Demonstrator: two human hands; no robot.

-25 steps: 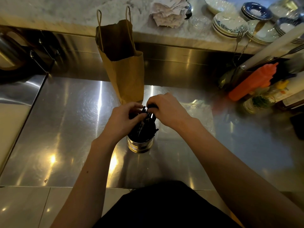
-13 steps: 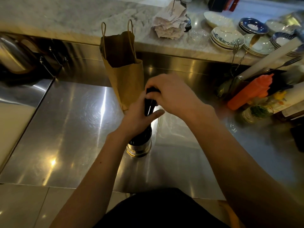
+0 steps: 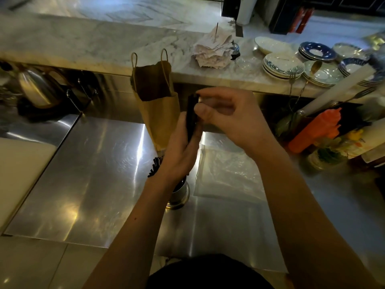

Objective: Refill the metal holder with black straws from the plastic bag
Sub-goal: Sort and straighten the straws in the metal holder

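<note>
Nearest, the steel counter (image 3: 100, 184) lies bare along its front edge and out to the left, broad open room beside the forearms. The metal holder (image 3: 179, 195) stands on it, mostly hidden under the left wrist, with a few black straws (image 3: 155, 165) leaning out on its left. Above it the left hand (image 3: 179, 155) grips an upright bundle of straws (image 3: 190, 115); the right hand (image 3: 227, 119) pinches the bundle's top between thumb and fingertips. Just right of the holder the clear plastic bag (image 3: 227, 176) lies flat. Behind the hands a brown paper bag (image 3: 158, 105) stands against the counter's back edge. Farther right, an orange squeeze bottle (image 3: 316, 130) crowds the corner; stacked plates (image 3: 281, 67) sit on the marble ledge (image 3: 83, 42) beyond.
</note>
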